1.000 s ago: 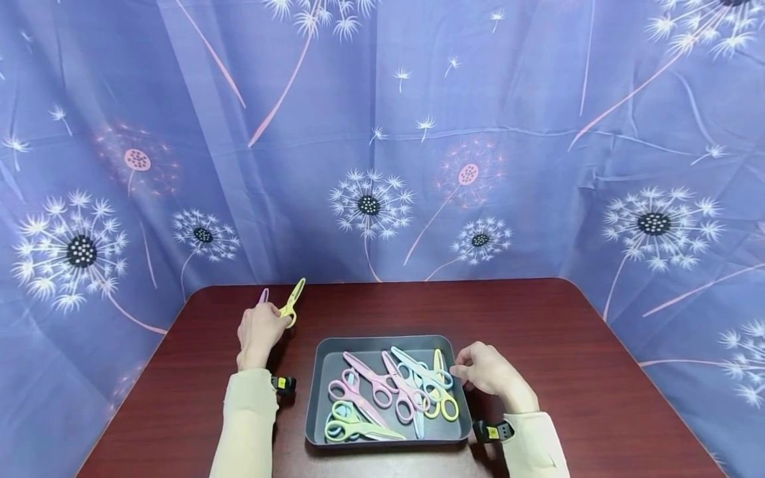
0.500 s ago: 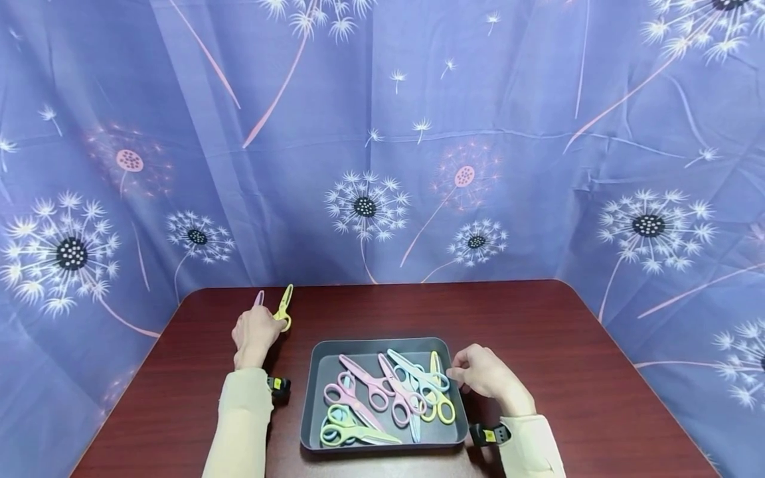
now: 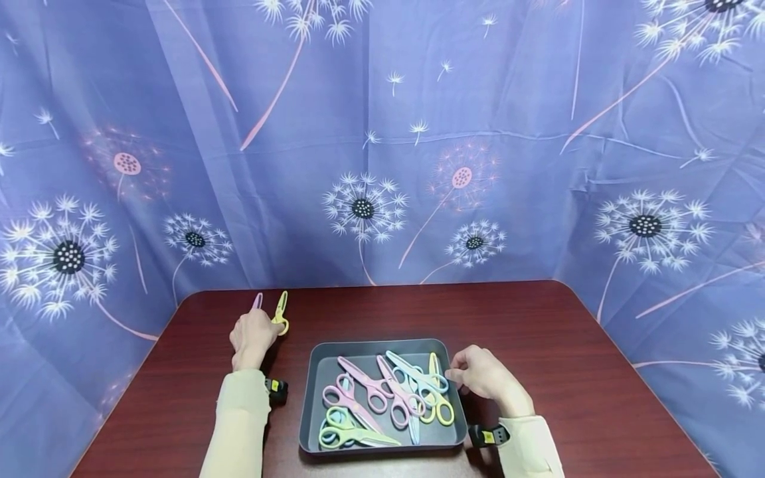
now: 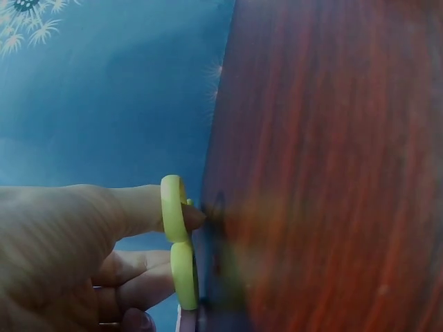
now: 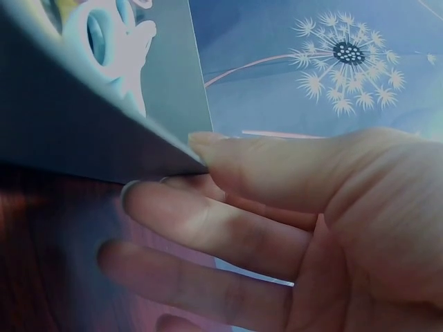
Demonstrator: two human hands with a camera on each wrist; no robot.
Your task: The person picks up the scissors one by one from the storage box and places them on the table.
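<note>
My left hand (image 3: 254,337) is at the far left of the table. It holds yellow scissors (image 3: 281,309) by the finger loops (image 4: 173,207), thumb passing through one loop, blades pointing away. A purple blade (image 3: 257,300) shows just beyond the same hand; the rest of those scissors is hidden under it. A dark grey tray (image 3: 382,346) lies nearer, holding several pink, blue, green and yellow scissors. At the tray's right side, my right hand (image 3: 487,375) pinches the rim, thumb on top and fingers against the outer wall in the right wrist view.
The dark red wooden table (image 3: 502,309) ends at a blue curtain (image 3: 299,199) with dandelion prints. Black cameras (image 3: 490,435) are strapped to both wrists. Inside the tray, blue scissors (image 3: 418,373) overlap pink ones (image 3: 400,392) and yellow ones on the right.
The yellow scissors have come down and left, turning more upright beside the purple blade. My right hand stays at the tray rim. The whole head view has shifted slightly.
</note>
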